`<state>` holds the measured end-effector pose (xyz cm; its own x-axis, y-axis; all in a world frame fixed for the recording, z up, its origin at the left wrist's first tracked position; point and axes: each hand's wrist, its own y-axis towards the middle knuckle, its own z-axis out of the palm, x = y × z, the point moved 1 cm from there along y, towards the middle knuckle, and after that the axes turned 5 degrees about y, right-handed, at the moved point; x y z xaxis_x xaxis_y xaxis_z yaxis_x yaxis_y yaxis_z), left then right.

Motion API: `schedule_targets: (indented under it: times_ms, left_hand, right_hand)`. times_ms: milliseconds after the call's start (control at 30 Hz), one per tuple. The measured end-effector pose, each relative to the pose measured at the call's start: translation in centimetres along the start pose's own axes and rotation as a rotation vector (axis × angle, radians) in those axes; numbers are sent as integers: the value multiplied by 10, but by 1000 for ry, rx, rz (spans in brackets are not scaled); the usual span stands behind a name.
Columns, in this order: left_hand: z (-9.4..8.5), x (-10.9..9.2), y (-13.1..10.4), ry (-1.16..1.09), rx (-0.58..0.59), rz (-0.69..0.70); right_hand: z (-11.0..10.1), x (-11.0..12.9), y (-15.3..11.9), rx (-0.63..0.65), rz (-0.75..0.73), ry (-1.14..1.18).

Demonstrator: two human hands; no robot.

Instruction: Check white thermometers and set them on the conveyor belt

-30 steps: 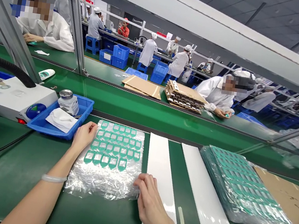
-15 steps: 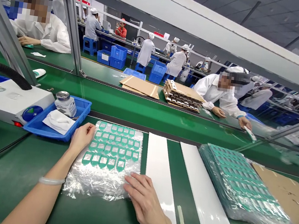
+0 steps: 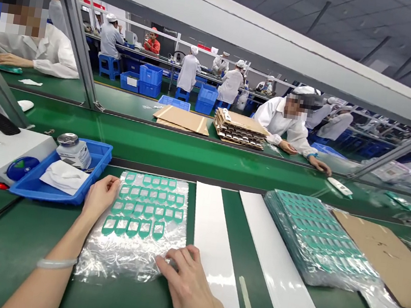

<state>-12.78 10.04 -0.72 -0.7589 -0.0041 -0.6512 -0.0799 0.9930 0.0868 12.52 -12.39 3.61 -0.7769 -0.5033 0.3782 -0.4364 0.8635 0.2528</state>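
A clear plastic bag point(image 3: 124, 257) lies flat in front of me, with rows of small green frame-shaped pieces point(image 3: 151, 196) showing in it. One place in the front row has no piece. At the bag's upper left edge, my left hand point(image 3: 101, 195) is closed in a pinch on the plastic. My right hand point(image 3: 191, 288) rests at the lower right of the bag, fingers bent and apart, fingertips touching the film and nothing held. Just right of the bag lies a long white strip point(image 3: 213, 227).
A second white strip point(image 3: 281, 268) and a thin pale stick point(image 3: 248, 304) lie to the right, before a stack of similar filled bags point(image 3: 313, 232) and cardboard point(image 3: 387, 253). A blue tray point(image 3: 81, 197) with a bottle point(image 3: 74, 150) stands left. Co-workers sit across the green conveyor point(image 3: 160, 147).
My right hand has slid left and towards me along the bag, its fingers more bent. My left hand keeps its pinch. The co-worker across has put a white device down on the belt.
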Motion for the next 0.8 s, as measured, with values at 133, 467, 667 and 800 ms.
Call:
schedule_targets:
  times_ms: [133,467,667,800]
  left_hand:
    - [1,1,1,-5,-3,12]
    - [0,1,-1,-8,-2,37]
    - [1,1,0,-4,0,25]
    - [1,2,1,-2,9,25]
  right_hand:
    - [9,-5,1,-6,-6,45]
    - [-20,7,11,63,-43,307]
    - [14,11,8,161,-131,205]
    - [15,10,-8,242,-190,251]
